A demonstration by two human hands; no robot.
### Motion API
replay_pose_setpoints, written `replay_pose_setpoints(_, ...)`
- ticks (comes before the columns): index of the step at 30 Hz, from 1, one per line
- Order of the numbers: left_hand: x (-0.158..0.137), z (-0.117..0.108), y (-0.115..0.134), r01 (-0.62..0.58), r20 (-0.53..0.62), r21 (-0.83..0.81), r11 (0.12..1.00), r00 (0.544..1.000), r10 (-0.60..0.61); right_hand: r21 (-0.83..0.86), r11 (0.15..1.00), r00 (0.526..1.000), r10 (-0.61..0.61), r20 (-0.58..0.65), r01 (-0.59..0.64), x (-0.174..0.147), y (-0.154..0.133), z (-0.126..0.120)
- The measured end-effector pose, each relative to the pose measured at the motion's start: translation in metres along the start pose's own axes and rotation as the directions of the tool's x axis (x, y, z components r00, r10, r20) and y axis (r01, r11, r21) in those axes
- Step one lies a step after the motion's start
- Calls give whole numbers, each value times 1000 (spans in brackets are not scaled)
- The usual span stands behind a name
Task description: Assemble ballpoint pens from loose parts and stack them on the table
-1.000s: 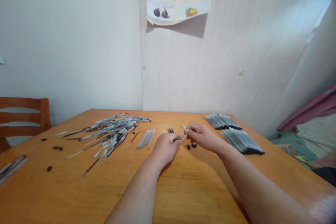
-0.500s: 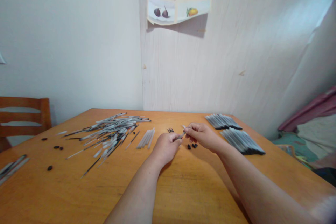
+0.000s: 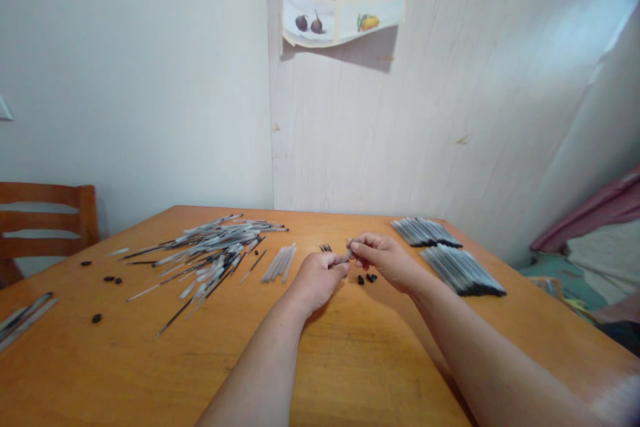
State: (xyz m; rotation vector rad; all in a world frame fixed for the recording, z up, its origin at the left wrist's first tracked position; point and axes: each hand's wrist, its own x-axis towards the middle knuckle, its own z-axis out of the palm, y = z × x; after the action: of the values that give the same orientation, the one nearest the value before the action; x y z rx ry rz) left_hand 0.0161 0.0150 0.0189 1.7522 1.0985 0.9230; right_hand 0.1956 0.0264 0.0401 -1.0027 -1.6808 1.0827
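Observation:
My left hand is closed on a thin translucent pen barrel that points up to the right. At the barrel's far end my right hand pinches with thumb and forefinger; a small part there is mostly hidden by the fingers. Just behind the left hand lie several dark pen refills. Below the right hand sit a few small black plugs. To the left of my left hand, several clear pen barrels lie side by side.
A loose heap of pen parts spreads over the left of the wooden table. Two neat stacks of black-ended pens lie at right. Black plugs and more pens lie far left, near a wooden chair.
The pale tip that stuck out above my right fingers shows less now. Both hands stay together in nearly the same place; the view has shifted slightly.

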Motion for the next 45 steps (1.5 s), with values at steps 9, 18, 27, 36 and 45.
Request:
replay_pose_setpoints(9,-2,0,3,51,10,-127,991,999,-50,190,979,997,74,-16,-69,2,7,0)
replay_pose_setpoints(18,4,1,-2,-19,-124,-21,1000,992,16,169,984,994,76,-80,-62,5,8,7)
replay_pose_setpoints(27,-2,2,0,78,-31,-81,994,996,-81,265,962,986,103,-133,-65,7,12,4)
replay_pose_setpoints(36,0,1,0,81,-42,-87,993,995,-85,282,957,980,114,-163,-64,8,13,1)
replay_pose_setpoints(45,2,1,-5,61,-69,-31,998,996,-63,306,948,972,151,-179,-91,9,14,2)
